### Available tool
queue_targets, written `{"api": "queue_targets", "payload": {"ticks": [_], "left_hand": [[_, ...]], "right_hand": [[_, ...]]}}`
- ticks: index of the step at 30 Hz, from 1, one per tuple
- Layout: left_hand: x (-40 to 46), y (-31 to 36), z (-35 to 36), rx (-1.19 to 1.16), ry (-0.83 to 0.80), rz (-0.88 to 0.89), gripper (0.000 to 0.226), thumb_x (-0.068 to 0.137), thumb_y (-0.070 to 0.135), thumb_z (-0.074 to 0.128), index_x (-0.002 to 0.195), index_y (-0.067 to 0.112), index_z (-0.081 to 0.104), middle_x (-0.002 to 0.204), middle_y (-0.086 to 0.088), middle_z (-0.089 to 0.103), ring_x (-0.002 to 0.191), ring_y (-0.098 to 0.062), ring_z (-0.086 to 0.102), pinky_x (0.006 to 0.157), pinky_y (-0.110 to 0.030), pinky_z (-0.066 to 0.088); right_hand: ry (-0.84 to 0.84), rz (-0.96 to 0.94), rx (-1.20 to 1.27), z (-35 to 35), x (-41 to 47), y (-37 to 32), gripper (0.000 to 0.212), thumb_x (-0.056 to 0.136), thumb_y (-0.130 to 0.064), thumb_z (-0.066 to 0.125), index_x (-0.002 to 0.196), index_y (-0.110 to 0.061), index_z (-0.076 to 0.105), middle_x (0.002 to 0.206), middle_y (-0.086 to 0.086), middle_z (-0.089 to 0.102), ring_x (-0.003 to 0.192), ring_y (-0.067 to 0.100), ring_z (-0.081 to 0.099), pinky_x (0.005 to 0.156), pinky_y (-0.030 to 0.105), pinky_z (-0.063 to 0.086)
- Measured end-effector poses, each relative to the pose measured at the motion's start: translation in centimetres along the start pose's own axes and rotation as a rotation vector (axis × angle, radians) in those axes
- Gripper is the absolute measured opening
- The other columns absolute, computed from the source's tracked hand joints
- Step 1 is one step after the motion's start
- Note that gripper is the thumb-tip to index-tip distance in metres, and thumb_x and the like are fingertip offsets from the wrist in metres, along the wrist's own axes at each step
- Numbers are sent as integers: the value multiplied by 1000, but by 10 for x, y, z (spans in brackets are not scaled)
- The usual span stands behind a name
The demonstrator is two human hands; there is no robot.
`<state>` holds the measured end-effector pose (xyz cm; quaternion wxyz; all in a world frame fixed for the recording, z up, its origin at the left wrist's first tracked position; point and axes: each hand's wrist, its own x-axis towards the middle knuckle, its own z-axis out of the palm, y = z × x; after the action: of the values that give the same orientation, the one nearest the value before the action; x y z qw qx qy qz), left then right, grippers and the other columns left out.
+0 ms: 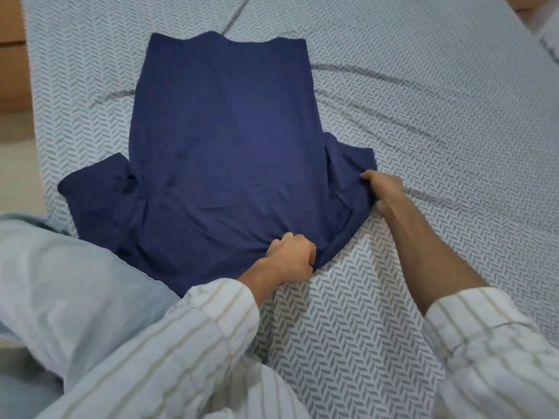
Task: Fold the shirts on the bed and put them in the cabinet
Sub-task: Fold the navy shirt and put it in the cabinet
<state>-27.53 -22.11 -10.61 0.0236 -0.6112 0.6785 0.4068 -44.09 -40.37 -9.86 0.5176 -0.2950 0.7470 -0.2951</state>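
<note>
Navy T-shirt point(223, 152) lay spread flat on the bed point(423, 101), its hem toward the far side and its collar end nearest the person, both short sleeves sticking out to the sides. The bed was covered with a pale sheet printed in a grey herringbone pattern, creased in long curved wrinkles around the shirt. Beyond the bed's left edge, brown cardboard-coloured surfaces point(12, 55) showed, blurred and cut off by the frame, so what they were could not be told. At the lower left a light blue cloth point(69, 285) overlapped the shirt's near left corner and hid that part of it; whether it was another garment or the person's clothing could not be made out.

The left hand point(292, 258) was curled into a fist, gripping a bunch of the shirt's fabric at its near edge. The right hand point(382, 192) pinched the end of the right-side sleeve, fingers curled under the cloth. Both forearms emerged from white striped sleeves point(484, 343).
</note>
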Motion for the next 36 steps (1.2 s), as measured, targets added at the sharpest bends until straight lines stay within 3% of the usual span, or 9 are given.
{"api": "queue_targets", "payload": {"ticks": [6,9,12,15,19,25,30,32,36], "left_hand": [[4,-12,-4,-113,-98,39,13,88,20,69,82,31,64,81,18,51,103,-17,44,93,-35,41],[7,-12,-1,-63,-104,61,13,85,19,71,79,30,65,80,17,49,99,-15,38,92,-35,41],[14,-11,-3,-28,-159,72,14,80,20,72,73,29,64,80,16,58,94,-13,50,88,-35,49],[26,-3,-21,-23,-232,77,10,83,31,73,79,22,71,76,14,67,79,-12,64,75,-29,54],[60,17,-57,-63,-14,104,12,87,30,70,91,20,77,71,14,66,73,-6,64,72,-20,47],[153,51,-97,-84,338,107,12,90,24,65,95,18,74,90,2,73,89,-19,67,84,-33,52],[215,75,-114,98,280,-33,31,89,37,66,90,6,69,86,-8,71,83,-24,66,76,-42,57],[229,80,-114,100,242,-83,20,86,27,66,89,8,67,85,-6,69,82,-23,66,71,-39,58],[241,87,-120,-334,226,-29,10,91,15,59,84,18,65,80,2,64,72,-10,58,62,-21,46]], "right_hand": [[212,-52,358,-61,-6,22,25,61,8,56,66,-16,54,68,1,57,63,13,53,59,28,46],[168,18,421,-73,-8,38,24,74,9,49,70,-14,55,60,2,58,54,14,53,52,26,51],[18,43,420,-76,-1,34,10,95,-19,63,91,-11,67,81,3,74,70,14,72,67,29,61],[-95,78,432,-89,12,36,31,93,-38,67,101,-9,69,101,8,75,92,18,75,78,34,61],[-177,70,513,-96,20,44,34,95,-45,62,90,-12,68,85,2,77,87,17,75,82,38,60],[-139,9,410,-93,34,56,8,91,-8,70,98,-11,67,92,5,77,85,19,75,70,31,61],[-147,5,467,-96,43,63,4,92,-11,70,94,-15,70,94,6,77,86,21,75,73,38,61],[-140,-1,482,-96,44,65,2,92,-12,71,93,-14,70,95,7,76,85,22,75,77,43,62],[-124,-22,539,-97,44,66,4,92,-10,71,95,-11,69,98,11,72,83,23,73,78,45,61]]}}
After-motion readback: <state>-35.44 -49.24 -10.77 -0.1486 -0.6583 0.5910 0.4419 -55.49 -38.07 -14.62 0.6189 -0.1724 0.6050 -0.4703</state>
